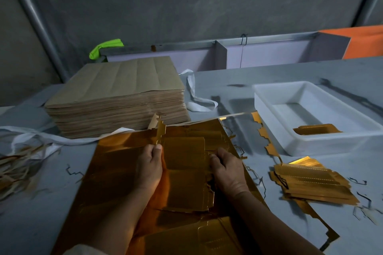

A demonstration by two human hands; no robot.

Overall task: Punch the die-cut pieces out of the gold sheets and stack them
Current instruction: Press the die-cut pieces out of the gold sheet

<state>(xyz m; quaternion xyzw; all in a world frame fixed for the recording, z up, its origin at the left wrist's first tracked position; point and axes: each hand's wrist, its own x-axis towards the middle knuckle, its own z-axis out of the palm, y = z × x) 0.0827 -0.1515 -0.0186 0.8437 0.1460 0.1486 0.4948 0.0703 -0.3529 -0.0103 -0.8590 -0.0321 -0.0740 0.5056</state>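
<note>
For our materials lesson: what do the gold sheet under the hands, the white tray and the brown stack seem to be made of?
Gold sheet: likely foil-faced card, glossy; it mirrors light and holds crisp die-cut edges. White tray: probably plastic, smooth and matte, with rounded moulded walls. Brown stack: seemingly kraft paper or card, dull, with thin layered edges.

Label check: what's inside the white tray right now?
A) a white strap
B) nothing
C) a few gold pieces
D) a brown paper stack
C: a small bunch of gold pieces lies in the near corner of the white tray; the brown paper stack and white strap sit outside it.
</note>
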